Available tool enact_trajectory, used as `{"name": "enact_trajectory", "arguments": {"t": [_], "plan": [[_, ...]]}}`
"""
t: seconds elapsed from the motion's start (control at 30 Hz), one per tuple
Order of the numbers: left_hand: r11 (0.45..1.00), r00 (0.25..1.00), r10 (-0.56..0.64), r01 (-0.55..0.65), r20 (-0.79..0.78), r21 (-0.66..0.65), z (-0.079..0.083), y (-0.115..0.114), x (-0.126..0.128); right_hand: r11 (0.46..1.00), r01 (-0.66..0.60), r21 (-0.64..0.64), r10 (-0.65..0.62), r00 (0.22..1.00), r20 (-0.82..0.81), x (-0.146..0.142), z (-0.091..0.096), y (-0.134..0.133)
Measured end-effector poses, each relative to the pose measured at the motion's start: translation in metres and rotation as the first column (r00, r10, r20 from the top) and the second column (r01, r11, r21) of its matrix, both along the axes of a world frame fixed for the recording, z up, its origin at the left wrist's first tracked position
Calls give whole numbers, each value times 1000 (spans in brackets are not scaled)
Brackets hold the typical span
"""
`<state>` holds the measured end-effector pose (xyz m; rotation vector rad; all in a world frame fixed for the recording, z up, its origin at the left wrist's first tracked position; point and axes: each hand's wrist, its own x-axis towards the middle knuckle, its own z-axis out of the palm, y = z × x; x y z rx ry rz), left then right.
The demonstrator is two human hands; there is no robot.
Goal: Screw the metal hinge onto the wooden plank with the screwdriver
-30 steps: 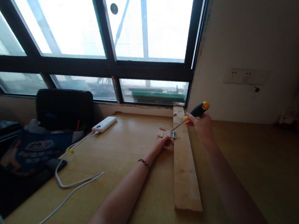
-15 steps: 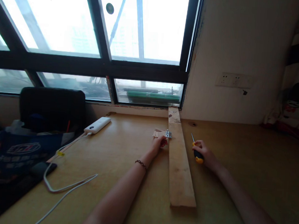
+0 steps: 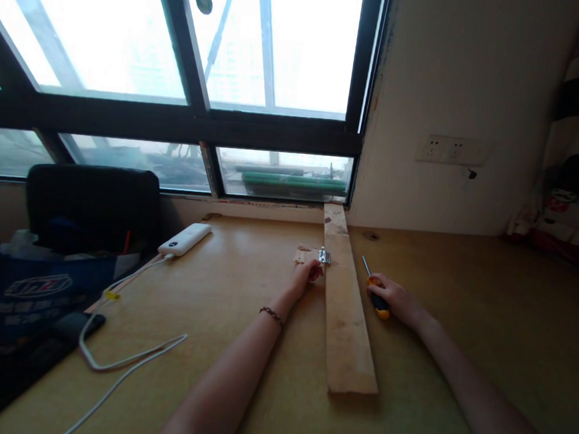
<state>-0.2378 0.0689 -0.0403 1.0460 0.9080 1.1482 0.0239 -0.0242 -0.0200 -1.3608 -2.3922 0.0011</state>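
Note:
A long wooden board [image 3: 349,315] lies lengthwise on the table, its far end near the window. A small silver metal hinge [image 3: 324,255] sits at the board's left edge, next to a small pale wood piece [image 3: 304,253]. My left hand [image 3: 307,274] is closed just below these two, with something small and reddish at its fingers that I cannot make out. To the right of the board, my right hand [image 3: 397,296] grips a screwdriver [image 3: 379,304] by its yellow and black handle. The metal shaft points up and left, apart from the board.
A white power bank [image 3: 185,239] with a white cable [image 3: 122,368] lies on the left of the table [image 3: 248,294]. Beyond the left edge are a black chair [image 3: 93,201] and a blue bag [image 3: 38,291]. Window and wall stand behind; a socket panel [image 3: 450,150] is at right.
My right hand has moved slightly left with the screwdriver, bringing it a little nearer the board. The left hand stays by the hinge. The whole view has shifted slightly.

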Motion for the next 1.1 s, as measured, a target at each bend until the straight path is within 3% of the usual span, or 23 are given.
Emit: {"name": "enact_trajectory", "arguments": {"t": [0.17, 0.3, 0.37, 0.47, 0.53, 0.67, 0.87, 1.1], "plan": [[1000, 1000, -2, 2, -3, -10, 2, -2, -1, 988, 41, 147, -44, 999, 13, 4, -1, 0], [1000, 1000, -4, 4, -19, -24, 3, -3, -1, 964, 151, 221, -96, 965, -243, -13, 10, -4], [999, 1000, -2, 1, -27, -38, 3, -3, 0, 967, 189, 172, -100, 899, -427, -33, 21, 2], [999, 1000, 7, -9, -26, -49, 3, -1, 0, 986, 166, -27, -147, 771, -619, -71, 36, 27], [999, 1000, 14, -15, -23, -52, 2, 0, 0, 983, 128, -128, -181, 741, -647, -97, 41, 51], [999, 1000, 18, -18, -12, -50, -1, 4, 0, 950, 216, -227, -310, 763, -568, -132, 35, 95], [998, 999, 51, -51, -12, -24, -3, 4, 2, 896, 358, -262, -442, 667, -599, -139, 11, 116], [999, 998, 26, -28, -52, -39, -2, 4, 3, 889, 371, -269, -452, 620, -641, -137, 9, 115]]}}
